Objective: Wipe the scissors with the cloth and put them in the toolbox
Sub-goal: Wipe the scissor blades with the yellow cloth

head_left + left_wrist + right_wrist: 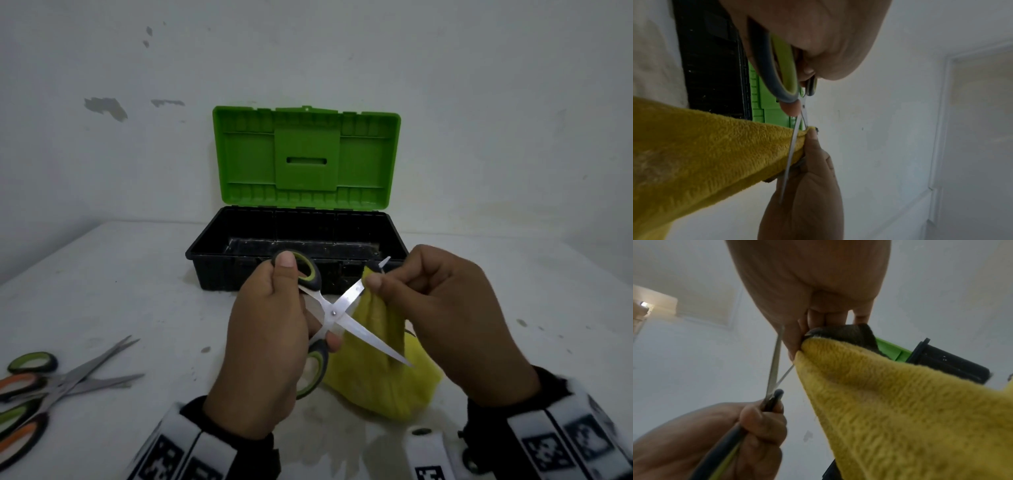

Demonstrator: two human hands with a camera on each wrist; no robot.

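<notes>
My left hand (270, 325) grips the black-and-green handles of a pair of scissors (334, 313), whose steel blades are spread wide in an X above the table. With my right hand (442, 308) I pinch the yellow cloth (383, 377) around the upper blade near its tip. The rest of the cloth hangs down to the table. In the left wrist view the scissors (795, 138) cross the cloth (705, 154). The right wrist view shows the cloth (900, 402) pinched at the blade (774, 360). The toolbox (239, 270) stands open just behind both hands.
The toolbox has a black base and a raised green lid (306, 157) against the white wall. Several other scissors (51, 383) with green or orange handles lie at the table's left front. The white table (120, 291) is stained.
</notes>
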